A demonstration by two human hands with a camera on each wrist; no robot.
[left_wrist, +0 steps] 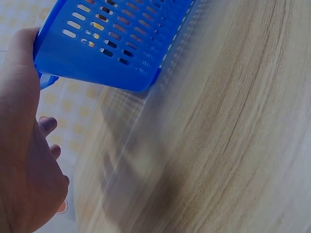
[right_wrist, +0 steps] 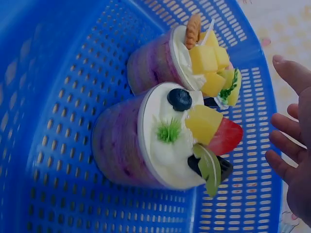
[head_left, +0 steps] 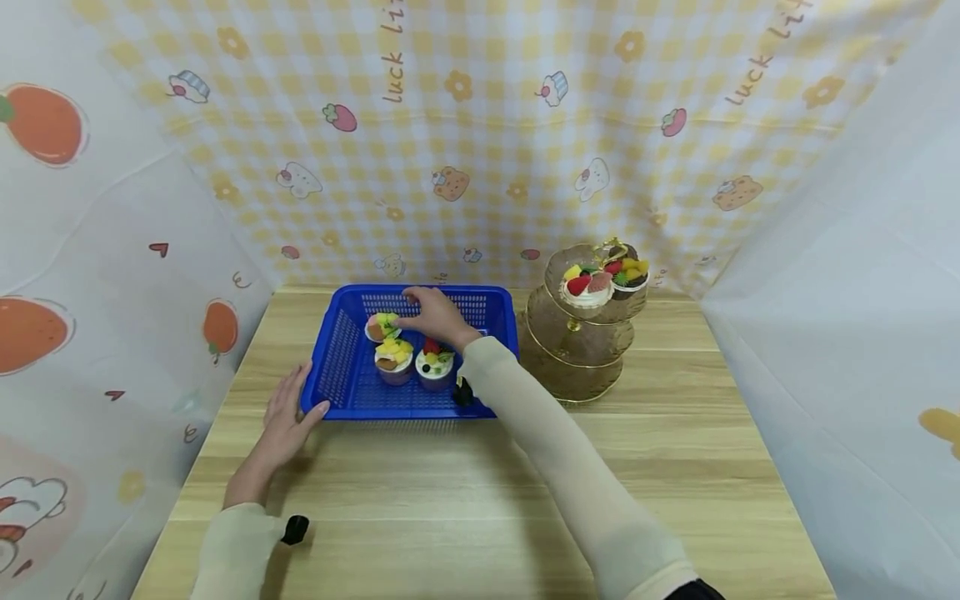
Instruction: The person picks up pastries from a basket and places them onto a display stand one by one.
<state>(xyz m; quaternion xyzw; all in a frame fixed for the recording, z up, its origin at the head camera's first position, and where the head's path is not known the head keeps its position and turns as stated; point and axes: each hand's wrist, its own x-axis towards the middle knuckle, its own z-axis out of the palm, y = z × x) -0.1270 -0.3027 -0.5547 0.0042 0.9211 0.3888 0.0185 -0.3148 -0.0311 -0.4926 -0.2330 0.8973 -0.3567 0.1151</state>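
In the head view my right hand [head_left: 438, 317] reaches over a blue plastic basket [head_left: 412, 412], its thumb right by the rearmost dessert cup [head_left: 378, 329]. The right wrist view shows its fingers [right_wrist: 286, 131] spread apart with nothing gripped. Two dessert cups stand nearer the front: one with mango cubes and a biscuit [head_left: 393, 367], the other with strawberry, blueberry and a green slice [right_wrist: 126, 141]. At the basket's front left corner rests my left hand [head_left: 285, 417], thumb at the rim and fingers loosely extended along the left side.
A gold-rimmed tiered stand [head_left: 585, 354] is close to the basket's right side. On its top tier sit two fruit-topped desserts [head_left: 588, 290]. Everything rests on a wooden table [head_left: 675, 467], with a yellow checked cloth [head_left: 480, 150] hanging behind.
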